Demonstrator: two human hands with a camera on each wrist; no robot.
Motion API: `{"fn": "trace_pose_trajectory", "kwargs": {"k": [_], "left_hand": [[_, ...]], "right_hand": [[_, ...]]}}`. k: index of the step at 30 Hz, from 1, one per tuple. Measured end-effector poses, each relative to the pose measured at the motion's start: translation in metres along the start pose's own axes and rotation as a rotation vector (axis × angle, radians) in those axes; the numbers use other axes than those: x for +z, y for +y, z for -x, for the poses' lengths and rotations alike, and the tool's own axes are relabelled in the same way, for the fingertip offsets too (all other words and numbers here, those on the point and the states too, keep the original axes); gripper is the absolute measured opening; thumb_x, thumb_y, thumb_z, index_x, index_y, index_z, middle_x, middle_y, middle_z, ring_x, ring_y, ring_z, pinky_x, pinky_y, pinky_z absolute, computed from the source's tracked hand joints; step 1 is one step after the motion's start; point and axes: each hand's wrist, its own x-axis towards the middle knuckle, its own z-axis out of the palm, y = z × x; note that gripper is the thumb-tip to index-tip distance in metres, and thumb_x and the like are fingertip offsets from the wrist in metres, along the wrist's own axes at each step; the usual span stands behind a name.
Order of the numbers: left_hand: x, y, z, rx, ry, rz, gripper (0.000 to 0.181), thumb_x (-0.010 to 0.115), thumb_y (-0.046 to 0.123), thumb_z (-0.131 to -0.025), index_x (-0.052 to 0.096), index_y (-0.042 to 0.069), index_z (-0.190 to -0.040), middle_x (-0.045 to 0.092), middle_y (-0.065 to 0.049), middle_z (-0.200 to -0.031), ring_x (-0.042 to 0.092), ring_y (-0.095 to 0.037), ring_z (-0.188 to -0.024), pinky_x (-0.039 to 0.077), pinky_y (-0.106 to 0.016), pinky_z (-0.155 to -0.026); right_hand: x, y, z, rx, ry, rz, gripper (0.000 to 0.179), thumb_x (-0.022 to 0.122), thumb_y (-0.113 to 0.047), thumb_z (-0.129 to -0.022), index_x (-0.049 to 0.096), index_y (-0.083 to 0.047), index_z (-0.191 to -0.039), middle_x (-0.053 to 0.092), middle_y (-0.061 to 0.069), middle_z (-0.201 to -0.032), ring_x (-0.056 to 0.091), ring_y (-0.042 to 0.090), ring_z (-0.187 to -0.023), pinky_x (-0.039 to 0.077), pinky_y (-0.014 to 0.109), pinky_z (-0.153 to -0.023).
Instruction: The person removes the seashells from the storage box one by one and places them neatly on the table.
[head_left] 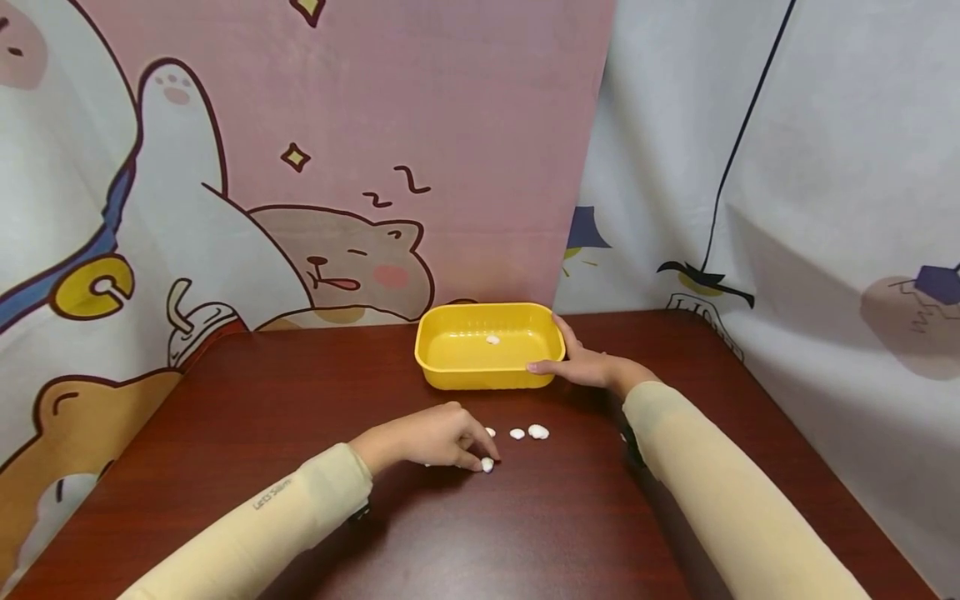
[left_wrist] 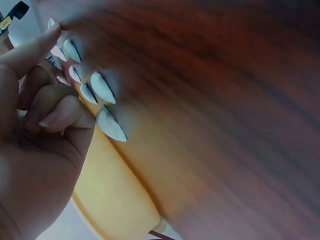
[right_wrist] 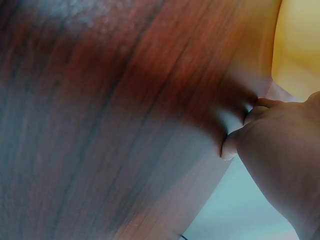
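Note:
My left hand (head_left: 442,435) pinches a small white seashell (head_left: 487,465) between thumb and forefinger, low at the tabletop. In the left wrist view the forefinger reaches out and the other fingers are bent. Just beyond this hand lie more white seashells, one larger (head_left: 537,432) and one smaller (head_left: 517,434); others are partly hidden behind the hand. My right hand (head_left: 588,365) grips the right end of a yellow plastic basin (head_left: 487,380), thumb over the front rim and fingers along the side. One white seashell (head_left: 492,340) lies inside the basin.
The dark reddish-brown table (head_left: 300,400) runs back to a printed cartoon curtain (head_left: 487,150). A pale curtain (head_left: 810,250) hangs along the right side. Several shells (left_wrist: 103,88) stand in a loose group close to the basin in the left wrist view.

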Motion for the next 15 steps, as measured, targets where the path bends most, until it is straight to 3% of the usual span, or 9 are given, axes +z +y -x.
{"fn": "trace_pose_trajectory", "kwargs": {"k": [8, 15], "left_hand": [[-0.0005, 0.0060, -0.0032, 0.024, 0.041, -0.145, 0.008, 0.081, 0.025, -0.096, 0.081, 0.024, -0.104, 0.057, 0.016, -0.066, 0.044, 0.003, -0.059, 0.040, -0.016, -0.061], [0.0048, 0.0088, -0.0033, -0.044, 0.153, -0.305, 0.013, 0.081, 0.025, -0.092, 0.069, 0.028, -0.086, 0.055, 0.018, -0.066, 0.048, -0.002, -0.060, 0.042, -0.022, -0.060]], "right_hand": [[-0.0010, -0.0007, 0.0009, -0.004, 0.001, -0.021, 0.132, 0.069, -0.080, -0.084, -0.025, -0.037, -0.166, -0.002, 0.018, -0.178, 0.014, 0.043, -0.162, 0.012, 0.071, -0.129], [0.0007, -0.0011, 0.0005, -0.008, 0.002, -0.017, 0.132, 0.069, -0.080, -0.084, -0.024, -0.037, -0.166, -0.001, 0.019, -0.178, 0.015, 0.043, -0.162, 0.013, 0.070, -0.130]]}}
